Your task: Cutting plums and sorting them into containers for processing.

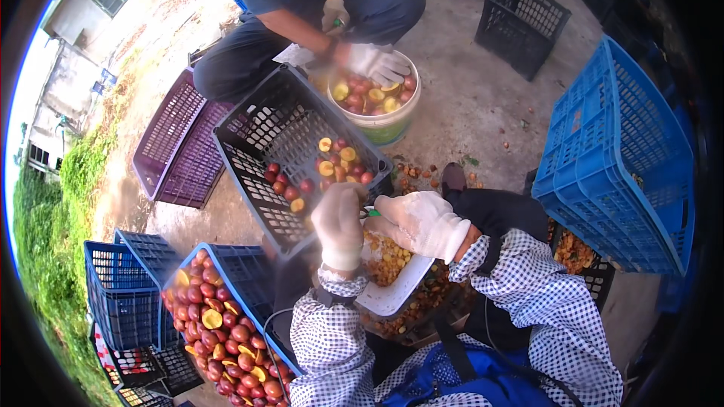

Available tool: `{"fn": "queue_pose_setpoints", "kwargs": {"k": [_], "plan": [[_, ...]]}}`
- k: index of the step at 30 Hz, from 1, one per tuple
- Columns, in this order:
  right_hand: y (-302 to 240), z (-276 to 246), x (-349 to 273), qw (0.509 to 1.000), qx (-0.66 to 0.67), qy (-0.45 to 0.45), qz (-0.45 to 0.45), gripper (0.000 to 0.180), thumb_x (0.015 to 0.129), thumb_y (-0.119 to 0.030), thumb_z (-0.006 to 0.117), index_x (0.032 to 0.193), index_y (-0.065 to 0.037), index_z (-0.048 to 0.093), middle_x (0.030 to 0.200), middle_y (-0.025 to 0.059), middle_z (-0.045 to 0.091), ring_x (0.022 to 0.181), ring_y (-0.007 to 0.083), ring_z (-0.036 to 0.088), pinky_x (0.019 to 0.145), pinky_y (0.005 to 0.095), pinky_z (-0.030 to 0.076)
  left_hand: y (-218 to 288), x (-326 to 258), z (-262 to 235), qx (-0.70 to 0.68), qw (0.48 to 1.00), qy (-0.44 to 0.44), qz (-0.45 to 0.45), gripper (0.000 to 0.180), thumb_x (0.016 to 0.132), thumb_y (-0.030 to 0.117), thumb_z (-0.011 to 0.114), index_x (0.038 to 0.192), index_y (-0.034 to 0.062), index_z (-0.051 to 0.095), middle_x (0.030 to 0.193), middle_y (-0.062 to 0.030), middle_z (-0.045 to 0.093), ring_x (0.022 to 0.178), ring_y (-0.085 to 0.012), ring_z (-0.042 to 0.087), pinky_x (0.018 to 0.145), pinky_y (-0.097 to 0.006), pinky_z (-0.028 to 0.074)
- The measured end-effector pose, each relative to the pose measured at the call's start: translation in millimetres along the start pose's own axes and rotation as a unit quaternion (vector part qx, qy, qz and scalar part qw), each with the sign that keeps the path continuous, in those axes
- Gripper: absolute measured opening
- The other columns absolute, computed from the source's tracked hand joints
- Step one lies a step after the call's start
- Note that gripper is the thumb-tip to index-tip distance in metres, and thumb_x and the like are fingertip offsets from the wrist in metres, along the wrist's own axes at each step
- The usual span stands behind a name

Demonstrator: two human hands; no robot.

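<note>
My left hand (339, 224), in a white glove, is closed over the near end of a black crate (283, 136); what its fingers hold is hidden. Close beside it, my gloved right hand (422, 220) grips a small green-handled tool (370, 212), whose working end I cannot make out. Below both hands is a white tray (388, 300) with yellowish-brown pieces (387, 260). Inside the black crate lie round, dark-red, plum-like fruits (290, 192), some cut open and yellow inside.
A blue crate of such fruits (226, 332) tilts at my left. Opposite, a gloved co-worker (309, 30) has one hand over a fruit-filled white bucket (381, 128). Large blue crates (581, 143) stand right, a purple crate (181, 139) left, another black crate (520, 26) beyond.
</note>
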State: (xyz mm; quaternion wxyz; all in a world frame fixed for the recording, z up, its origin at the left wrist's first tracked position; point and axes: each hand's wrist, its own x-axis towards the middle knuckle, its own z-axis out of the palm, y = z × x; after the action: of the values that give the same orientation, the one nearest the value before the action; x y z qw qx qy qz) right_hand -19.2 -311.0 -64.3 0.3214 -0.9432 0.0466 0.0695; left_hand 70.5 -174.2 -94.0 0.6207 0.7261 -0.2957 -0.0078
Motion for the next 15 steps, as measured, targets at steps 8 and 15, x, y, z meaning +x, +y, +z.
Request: {"fn": "queue_pose_setpoints", "kwargs": {"k": [8, 15], "plan": [[9.5, -5.4, -19.1, 0.635, 0.706, -0.295, 0.111, 0.052, 0.099, -0.055, 0.049, 0.091, -0.004, 0.059, 0.053, -0.0067, 0.035, 0.038, 0.0046, 0.032, 0.036, 0.0242, 0.024, 15.6, 1.8, 9.3, 0.067, 0.988, 0.0, 0.138, 0.013, 0.093, 0.005, 0.05, 0.086, 0.0004, 0.06, 0.08, -0.0082, 0.062, 0.068, -0.0157, 0.059, 0.062, -0.027, 0.047], [16.9, -5.2, -9.8, 0.915, 0.311, -0.241, -0.09, 0.044, 0.097, -0.045, 0.055, 0.095, -0.001, 0.064, 0.057, 0.0034, 0.048, 0.051, 0.0183, 0.05, 0.047, 0.0325, 0.039, -1.4, 10.8, -32.1, -0.244, 0.89, -0.041, -0.383, 0.032, 0.103, 0.024, 0.035, 0.098, 0.001, 0.057, 0.084, -0.0068, 0.059, 0.074, -0.0152, 0.058, 0.058, -0.031, 0.046]]}}
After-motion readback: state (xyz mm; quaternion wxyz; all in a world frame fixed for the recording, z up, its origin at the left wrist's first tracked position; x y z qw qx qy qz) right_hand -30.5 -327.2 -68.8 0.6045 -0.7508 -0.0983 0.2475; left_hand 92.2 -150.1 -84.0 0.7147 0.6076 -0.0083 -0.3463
